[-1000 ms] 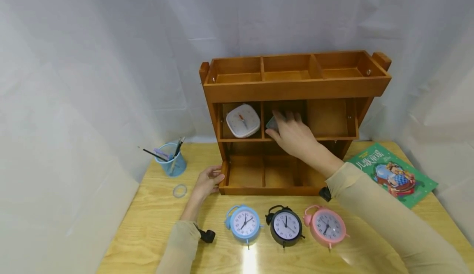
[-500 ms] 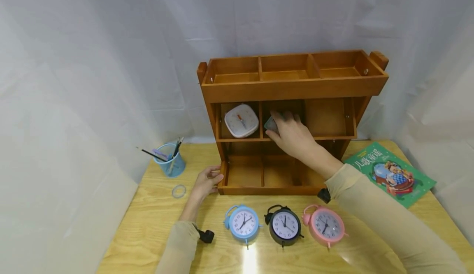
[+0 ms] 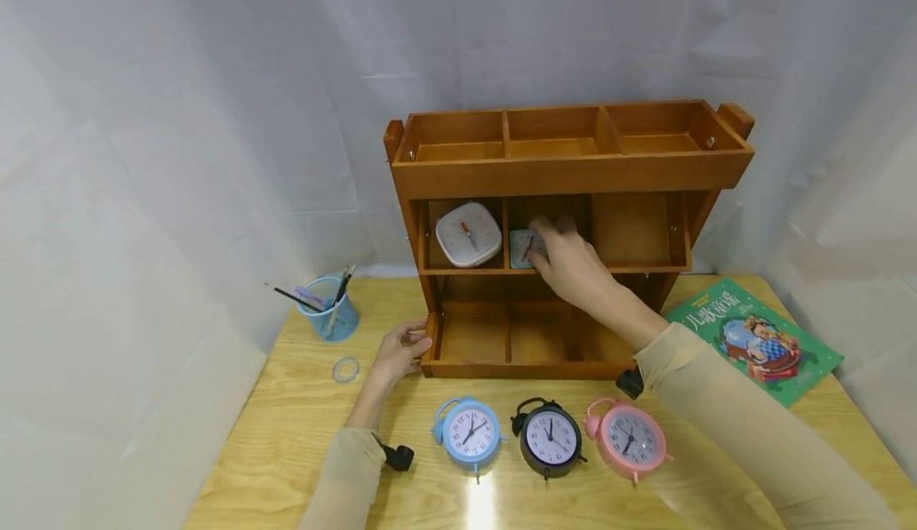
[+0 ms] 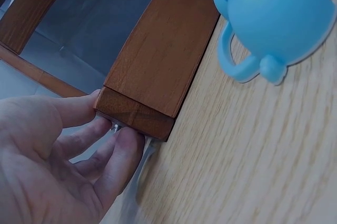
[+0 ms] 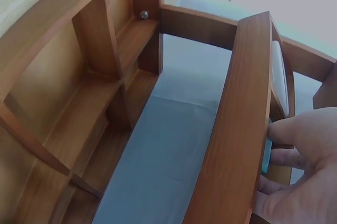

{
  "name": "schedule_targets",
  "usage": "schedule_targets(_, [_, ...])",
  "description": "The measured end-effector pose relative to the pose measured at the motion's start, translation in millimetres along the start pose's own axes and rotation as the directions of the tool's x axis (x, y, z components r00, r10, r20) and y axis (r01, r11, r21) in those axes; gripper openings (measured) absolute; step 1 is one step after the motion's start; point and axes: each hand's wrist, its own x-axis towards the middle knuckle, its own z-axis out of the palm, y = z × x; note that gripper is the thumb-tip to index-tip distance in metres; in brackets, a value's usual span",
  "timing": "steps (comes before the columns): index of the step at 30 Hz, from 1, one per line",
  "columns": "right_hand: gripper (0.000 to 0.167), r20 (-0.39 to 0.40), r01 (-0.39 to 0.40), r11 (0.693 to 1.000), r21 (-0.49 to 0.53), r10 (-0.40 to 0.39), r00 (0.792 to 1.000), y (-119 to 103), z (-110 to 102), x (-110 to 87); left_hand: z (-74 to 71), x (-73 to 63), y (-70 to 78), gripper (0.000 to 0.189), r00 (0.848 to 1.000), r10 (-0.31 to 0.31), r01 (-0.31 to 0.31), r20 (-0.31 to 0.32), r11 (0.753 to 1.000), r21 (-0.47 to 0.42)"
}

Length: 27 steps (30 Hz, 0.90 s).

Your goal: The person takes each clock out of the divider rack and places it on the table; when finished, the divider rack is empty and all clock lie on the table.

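A brown wooden shelf (image 3: 573, 172) stands on the table, three tiers with compartments. In its middle tier, a small square teal clock (image 3: 521, 249) sits in the centre compartment, leaning at its left end. My right hand (image 3: 573, 263) is over that clock, its blurred fingers loosely bent and its thumb overlapping the clock's right side. Only a teal edge (image 5: 266, 154) shows beside the fingers in the right wrist view. With thumb and fingers, my left hand (image 3: 396, 352) grips the shelf's lower left end (image 4: 134, 113). A white rounded-square clock (image 3: 469, 234) occupies the compartment to the left.
Blue (image 3: 471, 432), black (image 3: 550, 437) and pink (image 3: 632, 437) alarm clocks line up before the shelf. A blue pen cup (image 3: 337, 319) and a pale ring (image 3: 345, 369) lie left. On the right is a green book (image 3: 759, 343).
The small teal clock, tilted under my right fingers before, now sits squarer in the centre compartment with more of its face showing. My right fingers have shifted slightly right. My left hand stays put.
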Motion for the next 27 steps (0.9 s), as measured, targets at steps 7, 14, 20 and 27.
schedule_targets(7, [0.055, 0.011, -0.034, 0.998, 0.044, 0.034, 0.999, -1.5, 0.2, -1.6, 0.2, -0.3, 0.0, 0.044, 1.0, 0.004, -0.004, 0.0, 1.0, -0.005])
schedule_targets(14, [0.059, 0.031, -0.062, 0.997, 0.04, 0.061, 0.998, -1.2, 0.5, -0.9, 0.5, -0.5, -0.3, 0.044, 1.0, 0.011, -0.011, 0.0, 1.0, -0.01])
schedule_targets(20, [0.062, 0.021, -0.073, 0.996, 0.058, 0.072, 0.997, -0.5, 2.6, -0.4, 0.6, 1.2, -1.8, 0.043, 1.0, 0.006, -0.006, 0.001, 1.0, -0.006])
schedule_targets(27, [0.06, 0.019, -0.089, 0.988, 0.129, 0.087, 0.996, -2.4, 3.2, -0.5, 0.1, 1.0, -2.6, 0.043, 1.0, 0.008, -0.008, 0.007, 1.0, -0.019])
